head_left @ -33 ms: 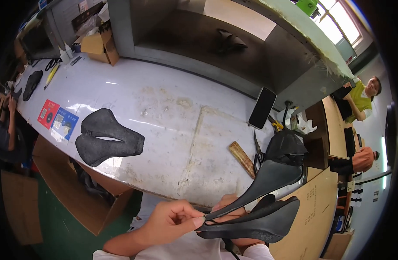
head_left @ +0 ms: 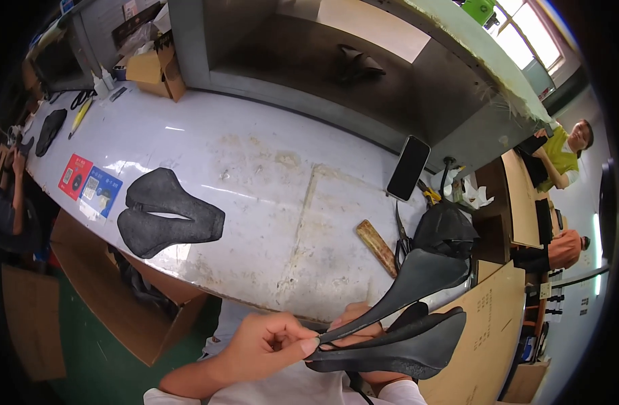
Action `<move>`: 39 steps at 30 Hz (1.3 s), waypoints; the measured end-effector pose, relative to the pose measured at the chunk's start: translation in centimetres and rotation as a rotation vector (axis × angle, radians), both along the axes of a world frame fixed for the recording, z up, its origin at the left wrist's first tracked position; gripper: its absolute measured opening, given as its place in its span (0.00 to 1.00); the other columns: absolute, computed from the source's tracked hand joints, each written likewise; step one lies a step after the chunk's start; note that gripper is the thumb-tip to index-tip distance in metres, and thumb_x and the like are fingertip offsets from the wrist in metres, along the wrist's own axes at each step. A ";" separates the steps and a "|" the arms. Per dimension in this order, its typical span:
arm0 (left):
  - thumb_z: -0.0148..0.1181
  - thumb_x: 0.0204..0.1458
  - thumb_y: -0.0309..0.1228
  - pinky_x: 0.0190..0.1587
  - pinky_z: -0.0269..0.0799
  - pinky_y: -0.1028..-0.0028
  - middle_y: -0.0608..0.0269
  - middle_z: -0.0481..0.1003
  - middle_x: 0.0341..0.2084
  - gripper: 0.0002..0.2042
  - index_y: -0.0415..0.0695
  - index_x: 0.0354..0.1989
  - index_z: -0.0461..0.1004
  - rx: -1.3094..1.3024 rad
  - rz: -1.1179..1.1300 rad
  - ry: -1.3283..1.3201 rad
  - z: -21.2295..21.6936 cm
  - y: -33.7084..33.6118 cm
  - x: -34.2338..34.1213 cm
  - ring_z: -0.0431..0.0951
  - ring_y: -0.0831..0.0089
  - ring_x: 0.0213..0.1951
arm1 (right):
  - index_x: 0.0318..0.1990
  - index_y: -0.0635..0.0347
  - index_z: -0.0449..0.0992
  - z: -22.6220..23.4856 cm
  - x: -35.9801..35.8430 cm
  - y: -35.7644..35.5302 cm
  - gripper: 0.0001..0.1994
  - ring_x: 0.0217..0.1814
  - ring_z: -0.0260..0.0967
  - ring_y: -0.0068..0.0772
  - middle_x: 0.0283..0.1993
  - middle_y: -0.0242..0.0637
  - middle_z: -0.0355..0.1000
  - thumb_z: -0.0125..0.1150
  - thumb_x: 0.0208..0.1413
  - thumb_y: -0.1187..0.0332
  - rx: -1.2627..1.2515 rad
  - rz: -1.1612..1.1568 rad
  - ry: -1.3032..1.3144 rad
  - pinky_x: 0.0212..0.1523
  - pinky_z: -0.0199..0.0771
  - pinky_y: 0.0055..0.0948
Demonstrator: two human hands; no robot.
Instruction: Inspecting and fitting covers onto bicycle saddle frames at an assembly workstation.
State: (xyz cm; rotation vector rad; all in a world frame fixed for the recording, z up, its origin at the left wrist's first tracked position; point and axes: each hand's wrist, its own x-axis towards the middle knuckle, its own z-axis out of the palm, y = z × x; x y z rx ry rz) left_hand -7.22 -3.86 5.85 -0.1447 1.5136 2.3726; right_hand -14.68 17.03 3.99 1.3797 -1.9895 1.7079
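Close to my body is a black bicycle saddle (head_left: 397, 352), its narrow nose pointing left and its wide end to the right. My left hand (head_left: 272, 344) pinches the tip of the nose between thumb and fingers. Behind and under the saddle, my right hand (head_left: 358, 317) grips it; the saddle hides part of this hand. One long black wing (head_left: 407, 287) rises apart from the lower wing, leaving a gap between them. On the table to the left lies a flat black saddle cover (head_left: 171, 214) with a slot in its middle.
The white table (head_left: 255, 202) bears a phone (head_left: 408, 169), scissors (head_left: 402, 236), a worn brown strip (head_left: 377, 248) and a black bundle (head_left: 444, 229). A grey metal booth (head_left: 255, 88) stands behind. An open cardboard box (head_left: 120, 290) sits below left. Other people work at both sides.
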 end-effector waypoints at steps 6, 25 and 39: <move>0.62 0.58 0.25 0.21 0.61 0.83 0.71 0.77 0.19 0.04 0.38 0.36 0.78 -0.070 -0.089 0.053 1.0 -1.0 -0.7 0.68 0.92 0.21 | 0.37 0.64 0.81 0.9 1.1 0.4 0.10 0.34 0.74 0.34 0.28 0.36 0.76 0.73 0.45 0.75 0.051 -0.029 -0.466 0.32 0.71 0.31; 0.54 0.63 0.24 0.28 0.69 0.82 0.67 0.76 0.24 0.20 0.41 0.64 0.68 0.186 -0.169 -0.170 0.1 -1.0 -0.7 0.73 0.85 0.24 | 0.33 0.65 0.80 2.3 0.0 -1.2 0.09 0.31 0.73 0.31 0.31 0.43 0.77 0.73 0.49 0.70 -0.294 -0.028 -1.008 0.31 0.71 0.30; 0.56 0.60 0.21 0.28 0.68 0.82 0.69 0.73 0.22 0.20 0.42 0.62 0.70 0.072 -0.164 -0.074 0.6 -0.4 0.1 0.72 0.84 0.23 | 0.49 0.50 0.67 -0.3 0.4 -1.5 0.24 0.37 0.77 0.49 0.38 0.45 0.74 0.75 0.47 0.71 -0.338 0.091 -0.892 0.38 0.81 0.44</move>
